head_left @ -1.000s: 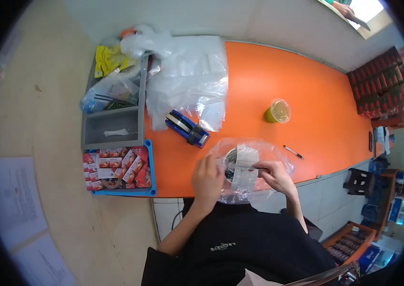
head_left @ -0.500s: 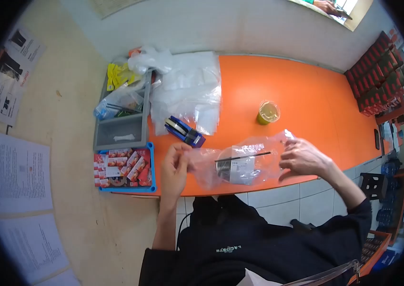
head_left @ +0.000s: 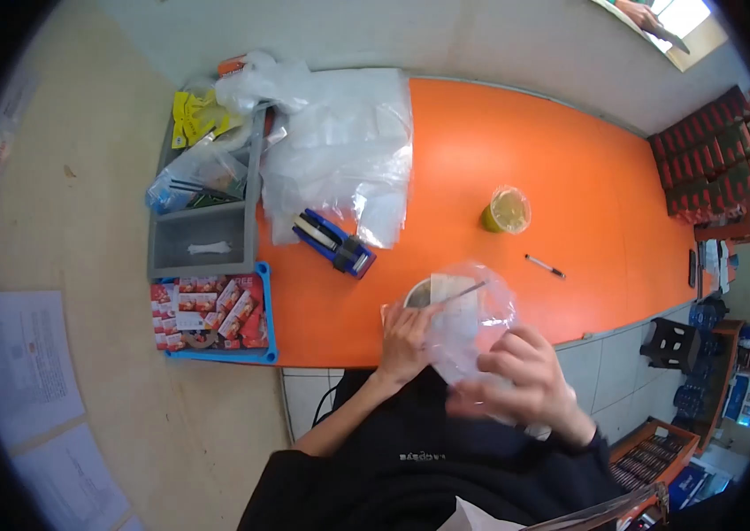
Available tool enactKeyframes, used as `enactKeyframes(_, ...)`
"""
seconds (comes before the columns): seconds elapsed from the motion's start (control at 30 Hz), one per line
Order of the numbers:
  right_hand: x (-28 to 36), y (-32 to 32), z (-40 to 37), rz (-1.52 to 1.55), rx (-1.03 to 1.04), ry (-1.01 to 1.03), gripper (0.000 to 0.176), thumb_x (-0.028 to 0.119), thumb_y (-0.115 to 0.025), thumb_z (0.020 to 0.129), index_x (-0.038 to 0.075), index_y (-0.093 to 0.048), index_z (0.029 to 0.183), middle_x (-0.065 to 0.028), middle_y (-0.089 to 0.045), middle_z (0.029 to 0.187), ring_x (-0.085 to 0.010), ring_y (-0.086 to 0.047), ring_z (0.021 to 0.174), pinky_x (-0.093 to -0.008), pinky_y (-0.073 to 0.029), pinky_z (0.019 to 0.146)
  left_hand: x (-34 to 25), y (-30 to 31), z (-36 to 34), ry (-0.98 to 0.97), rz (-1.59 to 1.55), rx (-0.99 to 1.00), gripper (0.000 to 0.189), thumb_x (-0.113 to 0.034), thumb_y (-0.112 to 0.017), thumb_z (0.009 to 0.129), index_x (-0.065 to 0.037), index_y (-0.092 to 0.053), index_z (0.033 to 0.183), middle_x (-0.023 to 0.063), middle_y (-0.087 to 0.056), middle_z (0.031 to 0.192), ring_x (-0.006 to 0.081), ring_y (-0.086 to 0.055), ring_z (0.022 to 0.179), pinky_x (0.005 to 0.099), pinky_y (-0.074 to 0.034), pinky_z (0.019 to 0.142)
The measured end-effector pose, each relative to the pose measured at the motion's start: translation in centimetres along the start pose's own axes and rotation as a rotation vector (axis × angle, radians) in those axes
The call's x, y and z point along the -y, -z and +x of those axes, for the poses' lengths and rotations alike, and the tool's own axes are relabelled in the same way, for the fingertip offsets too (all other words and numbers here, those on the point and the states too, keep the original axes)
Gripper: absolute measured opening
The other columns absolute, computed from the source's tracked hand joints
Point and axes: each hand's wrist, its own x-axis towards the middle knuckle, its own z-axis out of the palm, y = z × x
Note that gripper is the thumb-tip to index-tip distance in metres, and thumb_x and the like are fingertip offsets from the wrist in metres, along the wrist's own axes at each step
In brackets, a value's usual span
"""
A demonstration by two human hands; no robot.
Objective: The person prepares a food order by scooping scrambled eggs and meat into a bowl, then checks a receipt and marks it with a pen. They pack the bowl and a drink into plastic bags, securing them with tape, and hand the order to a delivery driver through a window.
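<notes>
A clear plastic bag (head_left: 497, 305) lies at the orange table's front edge, around a round cup (head_left: 417, 294) with a white paper slip (head_left: 453, 288) and a thin dark straw (head_left: 472, 290). My left hand (head_left: 404, 343) is closed on the bag's near left side, against the cup. My right hand (head_left: 521, 376), slightly blurred, has its fingers curled on the bag's gathered right end, close to my body. Farther back stands a lidded cup of green drink (head_left: 507, 211). A pen (head_left: 545, 265) lies in front of it.
A blue tape dispenser (head_left: 333, 243) sits beside a stack of clear bags (head_left: 340, 150). At left are a grey divided tray (head_left: 251, 190) and a blue-rimmed tray (head_left: 269, 310) of red packets. Red-and-dark boxes (head_left: 711, 155) are stacked at right. Another person's hand (head_left: 639, 13) shows at the window.
Both hands have moved from the bag's stretched ends: the left came right against the cup, the right came nearer my body, pulling the bag's end. The pen is now uncovered.
</notes>
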Motion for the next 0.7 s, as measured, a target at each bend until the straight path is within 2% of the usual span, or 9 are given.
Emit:
enactKeyframes(0.07, -0.5, 1.6, 0.8, -0.056, -0.197, -0.042, 0.023, 0.024, -0.076, 0.068, 0.011, -0.061, 0.08, -0.0074, -0.055, 0.084, -0.0223, -0.059, 0.081, -0.0365, -0.046, 0.069, 4.2, -3.3, -0.1, -0.042, -0.02, 0.139, 0.102, -0.04, -0.081, 0.054, -0.014, -0.031, 0.14, 0.013, -0.042, 0.128, 0.0293, -0.036, 0.124, 0.0548, -0.018, 0.106)
enactKeyframes(0.13, -2.1, 0.8, -1.1, -0.052, -0.429, -0.159, 0.022, 0.02, -0.073, 0.068, 0.009, -0.059, 0.082, -0.0082, -0.055, 0.084, -0.0236, -0.059, 0.084, -0.037, -0.046, 0.073, 1.5, 1.9, 1.7, -0.082, -0.106, 0.232, 0.109, -0.04, -0.082, 0.052, -0.014, -0.028, 0.142, 0.0133, -0.04, 0.131, 0.0308, -0.034, 0.126, 0.0558, -0.018, 0.106)
enactKeyframes(0.23, -3.1, -6.0, -2.8, 0.042, -0.429, -0.179, 0.021, 0.014, -0.069, 0.068, 0.007, -0.056, 0.083, -0.0093, -0.055, 0.084, -0.0256, -0.059, 0.088, -0.0377, -0.046, 0.079, 3.2, 4.0, 4.1, -0.073, -0.05, 0.238, 0.106, -0.038, -0.084, 0.051, -0.012, -0.034, 0.14, 0.0126, -0.038, 0.134, 0.033, -0.032, 0.127, 0.0588, -0.019, 0.104)
enactKeyframes(0.3, -3.8, -11.3, -2.3, 0.093, -0.341, -0.174, 0.021, 0.011, -0.066, 0.068, 0.006, -0.055, 0.085, -0.0101, -0.055, 0.085, -0.0269, -0.059, 0.091, -0.0381, -0.046, 0.082, 6.0, 1.8, 4.5, -0.056, -0.074, 0.271, 0.095, -0.035, -0.08, 0.054, -0.011, -0.036, 0.135, 0.0131, -0.041, 0.13, 0.0315, -0.035, 0.123, 0.0565, -0.022, 0.101)
enactKeyframes(0.4, -4.6, -14.7, -0.9, 0.196, -0.28, -0.174, 0.021, 0.005, -0.062, 0.069, 0.004, -0.052, 0.087, -0.0112, -0.054, 0.085, -0.0289, -0.059, 0.096, -0.0388, -0.046, 0.088, 4.6, -0.3, 5.3, -0.034, -0.204, 0.3, 0.08, -0.031, -0.075, 0.059, -0.009, -0.04, 0.128, 0.0139, -0.044, 0.124, 0.0292, -0.039, 0.119, 0.053, -0.026, 0.097)
enactKeyframes(0.43, -4.5, -14.3, -0.6, 0.272, -0.287, -0.177, 0.02, 0.001, -0.06, 0.064, 0.005, -0.047, 0.079, -0.0115, -0.052, 0.079, -0.0295, -0.058, 0.081, -0.0377, -0.047, 0.079, 3.3, -0.6, 5.6, -0.027, -0.244, 0.296, 0.075, -0.029, -0.073, 0.06, -0.008, -0.042, 0.125, 0.0141, -0.046, 0.122, 0.0284, -0.04, 0.117, 0.0518, -0.028, 0.095)
enactKeyframes(0.53, -4.4, -11.2, 0.1, 0.359, -0.289, -0.133, 0.023, 0.002, -0.063, 0.063, 0.004, -0.048, 0.08, -0.0103, -0.049, 0.074, -0.0293, -0.054, 0.069, -0.0366, -0.045, 0.07, 0.7, -1.2, 6.0, -0.009, -0.348, 0.282, 0.061, -0.024, -0.068, 0.065, -0.006, -0.045, 0.118, 0.0148, -0.049, 0.117, 0.0262, -0.045, 0.112, 0.0483, -0.032, 0.091)
enactKeyframes(0.57, -4.0, -10.8, 0.4, 0.455, -0.359, -0.176, 0.026, 0.002, -0.064, 0.061, 0.004, -0.05, 0.083, -0.0102, -0.048, 0.074, -0.0294, -0.054, 0.069, -0.0352, -0.043, 0.064, 0.2, -1.2, 6.1, 0.0, -0.376, 0.287, 0.056, -0.023, -0.067, 0.066, -0.005, -0.047, 0.115, 0.0151, -0.05, 0.115, 0.0254, -0.046, 0.111, 0.0471, -0.034, 0.09)
enactKeyframes(0.7, -3.6, -8.8, 1.0, 0.291, -0.408, -0.264, 0.031, 0.0, -0.063, 0.063, 0.002, -0.051, 0.092, -0.013, -0.05, 0.077, -0.0317, -0.054, 0.074, -0.0395, -0.042, 0.068, -0.5, -0.1, 5.8, 0.056, -0.458, 0.351, 0.036, -0.016, -0.06, 0.073, -0.003, -0.052, 0.105, 0.0161, -0.055, 0.107, 0.0224, -0.052, 0.104, 0.0424, -0.04, 0.085)
